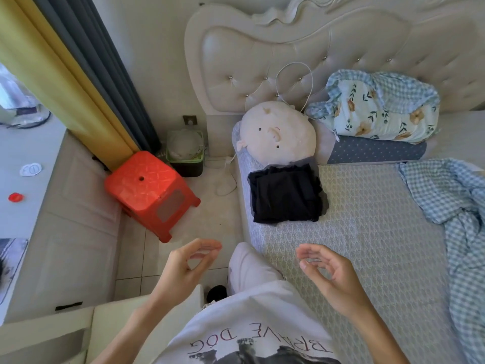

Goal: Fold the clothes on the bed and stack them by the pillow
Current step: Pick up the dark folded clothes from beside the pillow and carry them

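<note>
A folded stack of black clothes (286,195) lies on the bed (367,232) just below a round cream plush pillow (277,134). A floral and checked pillow (380,109) rests on a blue dotted pillow (375,151) against the headboard. My left hand (189,266) hovers over the floor beside the bed, fingers loosely curled, holding nothing. My right hand (330,274) hovers over the mattress, fingers also relaxed and holding nothing. Both hands are well short of the black stack.
A crumpled blue checked blanket (456,211) covers the bed's right side. A red plastic stool (149,193) and a small bin (185,153) stand on the tiled floor to the left. A white counter (23,185) runs along the far left.
</note>
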